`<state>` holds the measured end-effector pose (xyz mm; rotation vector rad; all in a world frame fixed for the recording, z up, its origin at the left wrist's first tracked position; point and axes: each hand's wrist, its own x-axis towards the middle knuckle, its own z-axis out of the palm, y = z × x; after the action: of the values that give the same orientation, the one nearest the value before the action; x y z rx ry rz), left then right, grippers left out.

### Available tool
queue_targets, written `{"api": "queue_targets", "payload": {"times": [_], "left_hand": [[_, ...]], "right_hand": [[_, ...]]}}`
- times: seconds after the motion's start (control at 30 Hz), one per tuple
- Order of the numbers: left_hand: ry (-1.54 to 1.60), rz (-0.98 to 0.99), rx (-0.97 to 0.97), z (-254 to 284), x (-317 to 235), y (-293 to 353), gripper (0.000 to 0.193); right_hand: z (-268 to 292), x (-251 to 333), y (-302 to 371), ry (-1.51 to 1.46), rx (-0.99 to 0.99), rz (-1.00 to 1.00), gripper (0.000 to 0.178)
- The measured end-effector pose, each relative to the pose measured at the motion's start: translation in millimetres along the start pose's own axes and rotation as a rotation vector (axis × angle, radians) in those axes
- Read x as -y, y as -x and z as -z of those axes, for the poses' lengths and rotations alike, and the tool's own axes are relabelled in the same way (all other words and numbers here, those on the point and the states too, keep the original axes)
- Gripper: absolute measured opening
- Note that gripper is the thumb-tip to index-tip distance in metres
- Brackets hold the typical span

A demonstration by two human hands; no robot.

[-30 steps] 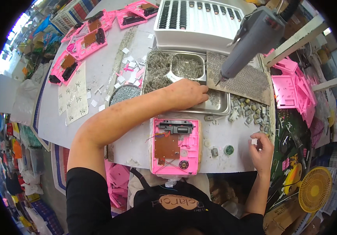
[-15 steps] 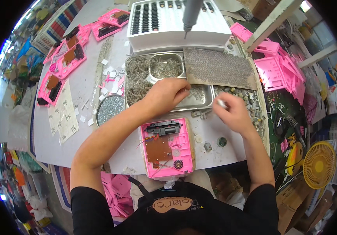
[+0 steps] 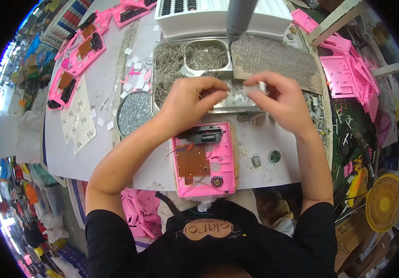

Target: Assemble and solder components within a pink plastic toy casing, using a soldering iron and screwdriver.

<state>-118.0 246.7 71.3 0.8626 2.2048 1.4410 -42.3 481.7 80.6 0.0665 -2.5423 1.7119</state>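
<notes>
My left hand (image 3: 191, 101) is over the front of the metal tray (image 3: 156, 83), thumb and fingertips pinched together; whatever is between them is too small to make out. Close by on its right, my right hand (image 3: 284, 99) grips a small white-and-silver part (image 3: 261, 87) between thumb and fingers, blurred by motion. Many tiny metal pieces fill the tray, some in a smaller inner dish (image 3: 229, 58). Below the hands lies a pink plastic casing (image 3: 228, 162) with a brown circuit board (image 3: 192, 162), a black component (image 3: 207, 135) and loose wires, resting on a pad.
A screwdriver-like tool (image 3: 239, 18) hangs above the tray. Behind it stands a white box (image 3: 222, 31) of black parts. A textured board (image 3: 276, 60) lies at right, a round dish of metal bits (image 3: 139, 113) at left. Pink casings (image 3: 76, 60) and a yellow fan (image 3: 385, 202) flank the table.
My right hand has moved up and left with the small part, closer to my left hand. The left thumb now shows pinched to the fingers. The whole view has shifted slightly.
</notes>
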Motion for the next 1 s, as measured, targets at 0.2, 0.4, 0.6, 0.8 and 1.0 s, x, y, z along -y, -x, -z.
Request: {"api": "queue_targets", "payload": {"times": [0.2, 0.4, 0.6, 0.8, 1.0], "left_hand": [[0.666, 0.256, 0.228, -13.6, -10.9, 66.6, 0.022], [0.617, 0.471, 0.423, -24.1, -25.6, 120.7, 0.019], [0.76, 0.678, 0.711, -35.9, -44.8, 170.9, 0.028], [-0.357, -0.106, 0.074, -57.1, -8.3, 109.4, 0.018], [-0.609, -0.056, 0.076, -72.8, 4.8, 94.9, 0.011]], "right_hand": [[-25.6, 10.3, 72.8, -0.116, -0.036, 0.265, 0.025], [-47.0, 17.4, 112.3, 0.028, 0.254, 0.42, 0.038], [-31.0, 30.5, 157.0, -0.231, 0.673, 0.264, 0.047], [-44.8, -0.7, 189.8, -1.081, 0.434, -0.209, 0.04], [-38.9, -8.1, 194.1, -1.131, 0.358, -0.175, 0.043]]}}
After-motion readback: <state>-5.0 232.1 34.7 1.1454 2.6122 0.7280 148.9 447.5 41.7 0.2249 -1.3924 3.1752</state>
